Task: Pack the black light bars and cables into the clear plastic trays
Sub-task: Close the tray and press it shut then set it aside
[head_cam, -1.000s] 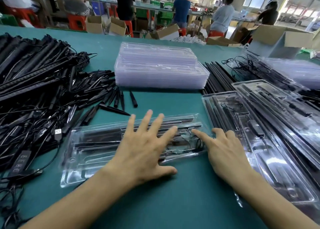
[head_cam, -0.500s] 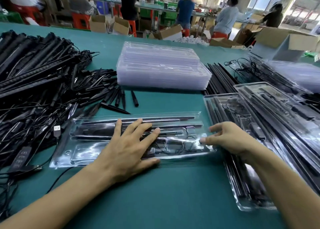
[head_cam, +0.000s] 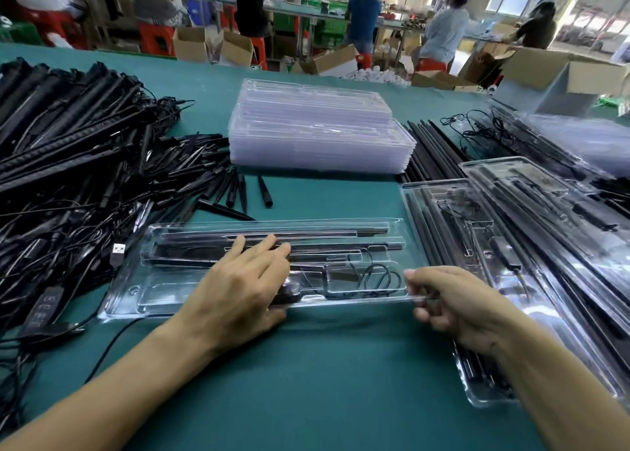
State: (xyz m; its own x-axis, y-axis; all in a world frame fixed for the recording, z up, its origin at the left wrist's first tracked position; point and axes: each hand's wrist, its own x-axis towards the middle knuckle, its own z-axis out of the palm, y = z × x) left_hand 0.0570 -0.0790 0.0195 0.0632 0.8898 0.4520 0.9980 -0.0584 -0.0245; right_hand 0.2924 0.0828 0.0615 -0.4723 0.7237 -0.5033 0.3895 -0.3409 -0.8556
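Note:
A clear plastic tray [head_cam: 163,290] lies crosswise on the green table in front of me, holding black light bars [head_cam: 324,234] and a coiled cable [head_cam: 378,280]. My left hand [head_cam: 242,287] rests flat on the tray's middle, fingers straight. My right hand [head_cam: 450,300] pinches the tray's right end between thumb and curled fingers. A stack of clear trays [head_cam: 317,133] stands behind it. Loose black light bars and cables [head_cam: 78,164] are heaped at the left.
Filled clear trays [head_cam: 511,246] lie overlapping on the right, with loose black bars [head_cam: 429,154] behind them. Short black spikes [head_cam: 245,191] lie beside the left heap. Cardboard boxes [head_cam: 562,79] stand at the far right. People work at benches beyond the table.
The tray has slid left and squared up crosswise. My right hand went from lying flat by the tray's end to pinching it. My left hand stays pressed on the tray's middle.

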